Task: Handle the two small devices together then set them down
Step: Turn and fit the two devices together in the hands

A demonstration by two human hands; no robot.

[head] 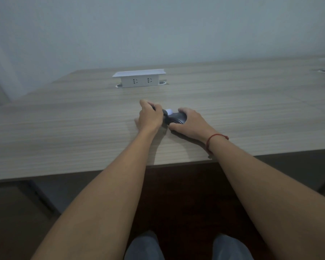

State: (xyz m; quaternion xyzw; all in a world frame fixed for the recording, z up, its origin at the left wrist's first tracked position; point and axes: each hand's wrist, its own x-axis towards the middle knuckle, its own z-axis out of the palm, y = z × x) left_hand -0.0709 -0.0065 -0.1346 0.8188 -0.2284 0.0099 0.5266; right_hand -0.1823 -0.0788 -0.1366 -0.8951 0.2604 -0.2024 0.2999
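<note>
I see both of my arms stretched out over the tabletop (64, 128), a wide slab of pale wood-grain laminate with fine horizontal streaks and a thin dark front edge. Little else stands on it. Well beyond my hands, a white pop-up socket box (139, 79) rises from an oval cutout, its flat lid lifted above two outlets facing me. At the far right corner there is a blurred pale object I cannot identify. Nothing lies between my hands and the socket box.

My left hand (150, 117) is curled closed around a small dark device (154, 108), only a sliver of which shows past the knuckles, so I cannot tell its shape. My right hand (189, 122) is clamped over a rounded dark device (177, 118), smooth and slightly glossy, with thumb on the near side and fingers wrapped over the far side. Between the two hands a small white rounded part (169, 110) shows at the junction, though I cannot tell which device it belongs to. The two devices meet or nearly meet there, low over the middle of the tabletop, casting a soft shadow beneath.

A red string bracelet (213, 140) circles my right wrist. Behind the tabletop is a plain grey-blue wall (158, 30). Below the edge I see dark flooring and grey trouser knees.
</note>
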